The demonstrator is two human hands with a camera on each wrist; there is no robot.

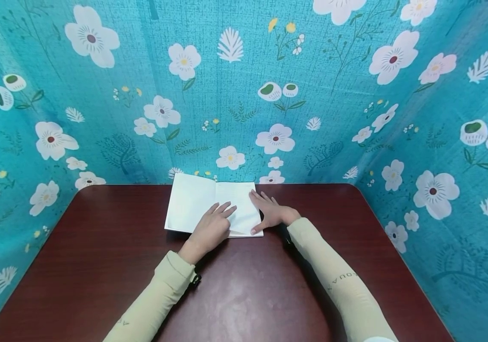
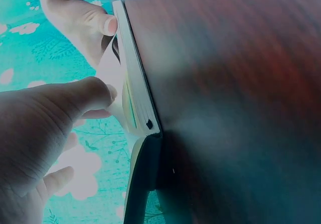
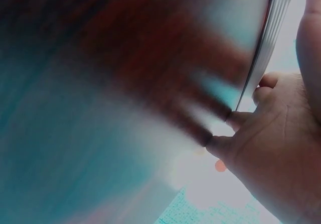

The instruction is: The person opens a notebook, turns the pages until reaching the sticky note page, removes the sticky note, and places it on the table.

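An open notebook with white pages and a dark cover lies near the table's far edge. My left hand reaches over its middle, fingers extended above the right page. In the left wrist view, the left thumb touches a page that bulges up from the stack of pages. Spread at the notebook's right side is my right hand, its thumb on the lower right corner and its fingers along the right edge. The right wrist view shows two right fingertips on the tabletop beside the page edges.
The dark red-brown table has rounded far corners. A teal curtain with white flowers hangs behind it and along both sides. Both forearms wear pale sleeves, and a dark band shows at the left wrist.
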